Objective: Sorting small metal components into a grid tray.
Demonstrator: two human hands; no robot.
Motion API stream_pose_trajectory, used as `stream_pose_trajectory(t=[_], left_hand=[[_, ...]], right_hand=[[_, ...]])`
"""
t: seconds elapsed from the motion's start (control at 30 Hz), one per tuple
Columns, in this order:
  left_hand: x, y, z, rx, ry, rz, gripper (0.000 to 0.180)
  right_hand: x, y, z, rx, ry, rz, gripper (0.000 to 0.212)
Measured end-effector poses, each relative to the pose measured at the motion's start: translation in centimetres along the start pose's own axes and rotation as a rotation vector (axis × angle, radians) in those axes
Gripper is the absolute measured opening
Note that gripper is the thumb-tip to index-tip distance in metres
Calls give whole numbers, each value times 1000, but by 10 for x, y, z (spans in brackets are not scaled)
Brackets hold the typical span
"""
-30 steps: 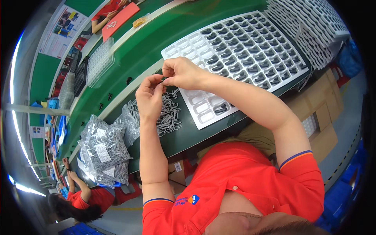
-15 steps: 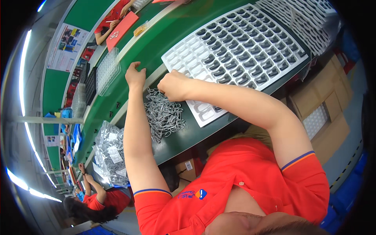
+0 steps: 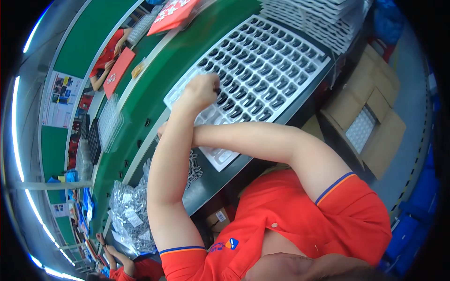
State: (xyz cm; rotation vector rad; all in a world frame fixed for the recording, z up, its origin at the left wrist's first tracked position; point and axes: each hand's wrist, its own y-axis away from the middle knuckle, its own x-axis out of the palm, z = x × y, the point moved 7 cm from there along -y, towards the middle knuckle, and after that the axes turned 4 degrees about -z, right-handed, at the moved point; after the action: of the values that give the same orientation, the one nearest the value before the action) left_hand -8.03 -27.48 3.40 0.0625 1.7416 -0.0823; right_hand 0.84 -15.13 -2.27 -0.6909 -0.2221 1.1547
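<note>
White tray (image 3: pixel 209 115) lies beneath the left one of the hands (image 3: pixel 199 92).

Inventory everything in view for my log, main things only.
Bench: one, dark green, centre
Tray: one, white, on the bench
Shaped pieces: many, black, in the tray
Clips: uncounted pile, grey, on the bench
Bags: count unclear, clear, lower left
Tray stack: one, white, top right
Cardboard boxes: two, brown, right and under the bench
Belt: one, green, beyond the bench
Boards: two, red, upper left
Co-workers: at least two, red shirts, left side
Left hand: one, bare, at the tray
Right hand: one, bare, mostly hidden by left forearm
</note>
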Motion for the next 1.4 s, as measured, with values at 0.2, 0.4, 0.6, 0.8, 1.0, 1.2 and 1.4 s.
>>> stream_pose_trajectory(t=[0.2, 0.4, 0.6, 0.8, 1.0, 1.2, 1.4], left_hand=[[-6, 5, -20, -43, 4, -50, 24], [-70, 73, 23, -168, 346, -482, 20], [-61, 183, 88, -453, 870, -875, 15], [1, 235, 113, -522, 1146, -1046, 20], [16, 226, 98, -590, 1418, -958, 25], [11, 224, 93, -538, 1374, -951, 30], [9, 224, 88, -579, 1300, -924, 29]], right_hand=[[4, 16, 13, -408, 445, 75, 25], [-4, 23, 56, -116, 168, 199, 22], [-34, 24, 74, 78, 424, 337, 14], [-79, 24, 63, 207, 139, 12, 10], [-79, 16, 55, 331, -44, -93, 10], [-75, 11, 54, 353, 64, -97, 8], [-74, 12, 50, 307, 102, -165, 11]])
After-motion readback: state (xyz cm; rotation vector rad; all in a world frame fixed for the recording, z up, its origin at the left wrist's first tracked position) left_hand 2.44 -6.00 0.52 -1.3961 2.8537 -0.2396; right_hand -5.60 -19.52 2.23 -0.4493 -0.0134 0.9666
